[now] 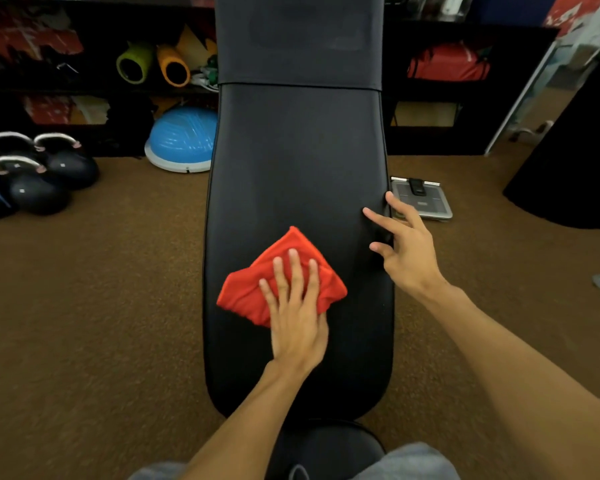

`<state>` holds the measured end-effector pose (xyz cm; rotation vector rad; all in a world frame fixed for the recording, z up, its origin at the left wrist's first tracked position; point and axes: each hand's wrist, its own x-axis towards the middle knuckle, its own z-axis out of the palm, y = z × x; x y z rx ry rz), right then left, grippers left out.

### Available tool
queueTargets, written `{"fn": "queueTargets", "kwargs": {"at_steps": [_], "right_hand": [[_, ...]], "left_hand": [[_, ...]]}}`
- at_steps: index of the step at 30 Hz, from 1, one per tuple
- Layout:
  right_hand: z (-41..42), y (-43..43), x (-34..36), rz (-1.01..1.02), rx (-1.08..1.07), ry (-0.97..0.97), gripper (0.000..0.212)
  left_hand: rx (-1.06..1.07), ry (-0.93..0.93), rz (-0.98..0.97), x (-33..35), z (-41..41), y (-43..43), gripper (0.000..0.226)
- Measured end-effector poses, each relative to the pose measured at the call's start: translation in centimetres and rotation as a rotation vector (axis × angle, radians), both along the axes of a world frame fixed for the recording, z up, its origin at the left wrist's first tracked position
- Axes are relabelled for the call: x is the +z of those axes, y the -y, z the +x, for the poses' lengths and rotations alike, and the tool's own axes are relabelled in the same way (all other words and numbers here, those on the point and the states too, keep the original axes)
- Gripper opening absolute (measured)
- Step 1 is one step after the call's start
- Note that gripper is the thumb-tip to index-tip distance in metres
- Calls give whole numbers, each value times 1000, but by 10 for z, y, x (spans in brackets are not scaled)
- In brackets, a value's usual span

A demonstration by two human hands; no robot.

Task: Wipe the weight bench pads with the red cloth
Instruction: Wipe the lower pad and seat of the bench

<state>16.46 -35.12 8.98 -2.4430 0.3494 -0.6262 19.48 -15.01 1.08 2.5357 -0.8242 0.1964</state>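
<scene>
A long black bench seat pad [298, 161] runs up the middle of the view, with a second black pad [298, 36] beyond a seam at the top. A folded red cloth [253, 289] lies on the near half of the long pad. My left hand [297, 317] presses flat on the cloth, fingers spread over it. My right hand [404, 244] rests with spread fingers at the pad's right edge, touching its side and holding nothing. A round black pad [326, 448] shows at the bottom between my arms.
Brown carpet [101, 289] surrounds the bench. Dark kettlebells [39, 174] sit at the left, a blue balance dome [184, 140] near the bench's left side, and a grey scale [426, 199] on the floor right of it. Dark shelves [84, 64] with rollers line the back.
</scene>
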Motion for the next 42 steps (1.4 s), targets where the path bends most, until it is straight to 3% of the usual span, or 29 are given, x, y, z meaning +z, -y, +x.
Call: {"fn": "queueTargets", "kwargs": {"at_steps": [5,9,15,21,29,37,42], "right_hand": [[0,14,1,-53,61,40,57],[0,17,-4,-92,87,43,58],[-2,17,-7,-59,102,67,57],[0,17,-7,-75,87,66,56],[2,21,-5,-48,92,105,51],[0,21,-6,-90,108,49,52],[-2,18,-5,-77,102,71,52]], "left_hand": [[-344,170,235,-4,-16,25,85],[-535,292,414,-30,-19,-9,87],[-338,236,353,-45,-8,-66,87],[-219,138,205,-16,-7,-9,84],[-438,244,341,-5,-27,50,87],[-745,398,555,-38,-30,3,72],[-605,376,503,-37,-4,-47,84]]}}
